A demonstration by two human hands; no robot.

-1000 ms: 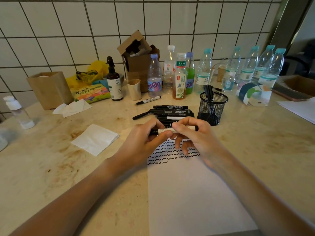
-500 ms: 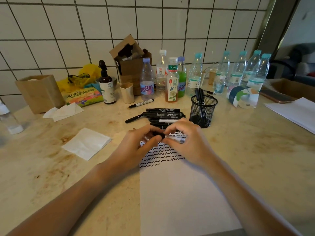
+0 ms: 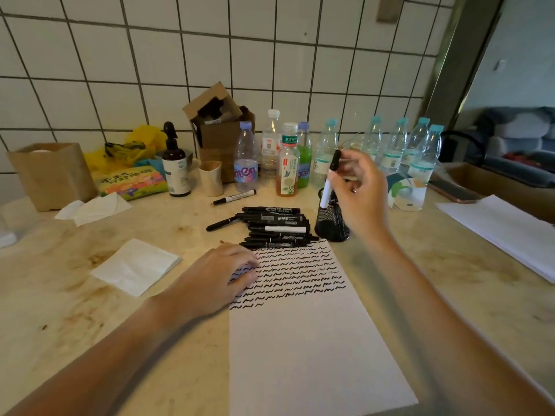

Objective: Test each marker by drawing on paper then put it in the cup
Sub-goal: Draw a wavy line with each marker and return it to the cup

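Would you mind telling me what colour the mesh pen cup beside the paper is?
The mesh pen cup is black, seen in the head view.

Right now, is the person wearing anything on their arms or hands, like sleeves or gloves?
No gloves and no sleeves in view: both forearms are bare up to the picture's edge. The left hand shows nothing on it. The right hand has a small dark spot on one finger, maybe a ring; too small to tell.

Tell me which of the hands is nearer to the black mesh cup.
Right. The right hand holds a marker directly over the black mesh cup; the left hand rests on the paper, well to the cup's left.
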